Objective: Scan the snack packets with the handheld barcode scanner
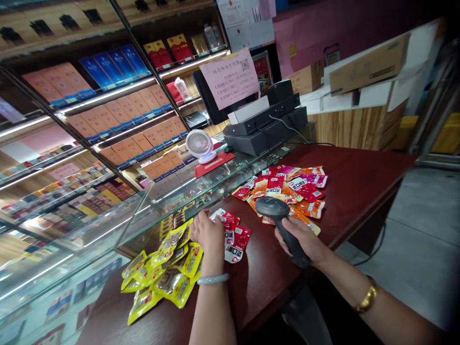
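My right hand (pixel 300 237) is wrapped round the handle of a dark grey barcode scanner (pixel 272 208), its head up and to the left. Behind the scanner lies a heap of red and orange snack packets (pixel 276 187). My left hand (pixel 207 233), with curled fingers, is between a pile of yellow snack packets (pixel 176 278) and a few red and white snack packets (pixel 235 242). Its fingertips are hidden, so what they grip, if anything, does not show. All the packets lie on the dark red-brown table (pixel 266 287).
A glass display counter (pixel 151 201) runs along the table's left and far side. On it stand a small white fan (pixel 200 145) and a black cash-register unit (pixel 262 129). Stocked shelves (pixel 108 115) rise behind. Cardboard boxes (pixel 370 67) are stacked at the back right.
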`<state>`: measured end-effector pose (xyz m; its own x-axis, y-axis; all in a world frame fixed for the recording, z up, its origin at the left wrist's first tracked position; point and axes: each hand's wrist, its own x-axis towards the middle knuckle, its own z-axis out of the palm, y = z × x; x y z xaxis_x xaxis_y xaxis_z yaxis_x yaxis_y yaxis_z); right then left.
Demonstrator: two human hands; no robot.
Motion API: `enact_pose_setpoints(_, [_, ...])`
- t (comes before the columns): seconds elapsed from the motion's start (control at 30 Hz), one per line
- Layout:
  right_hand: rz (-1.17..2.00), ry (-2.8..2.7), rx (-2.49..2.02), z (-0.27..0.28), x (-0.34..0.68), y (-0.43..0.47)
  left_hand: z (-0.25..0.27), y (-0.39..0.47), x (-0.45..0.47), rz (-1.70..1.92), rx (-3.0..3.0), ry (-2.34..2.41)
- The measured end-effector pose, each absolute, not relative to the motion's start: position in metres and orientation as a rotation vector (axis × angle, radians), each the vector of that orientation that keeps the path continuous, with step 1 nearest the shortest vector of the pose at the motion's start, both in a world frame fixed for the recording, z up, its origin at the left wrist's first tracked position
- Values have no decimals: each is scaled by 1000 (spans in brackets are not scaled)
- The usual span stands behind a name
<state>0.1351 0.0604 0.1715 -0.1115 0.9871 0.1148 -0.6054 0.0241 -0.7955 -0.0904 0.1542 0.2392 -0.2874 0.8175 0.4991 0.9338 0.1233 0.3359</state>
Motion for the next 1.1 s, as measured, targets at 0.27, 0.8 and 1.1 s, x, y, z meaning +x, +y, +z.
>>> enact_pose_setpoints(0.27, [1493, -859, -633, 175, 134, 60, 221, 178, -32, -524, -2395, -2200])
enact_pose_setpoints(0.8, [1516, -768, -617, 171, 132, 63, 211, 190, -23, -711, -2405, -2353])
enact_pose_setpoints(1.1, [1530, -778, -572, 167, 133, 64, 202, 167, -45, -1049, -2403, -2218])
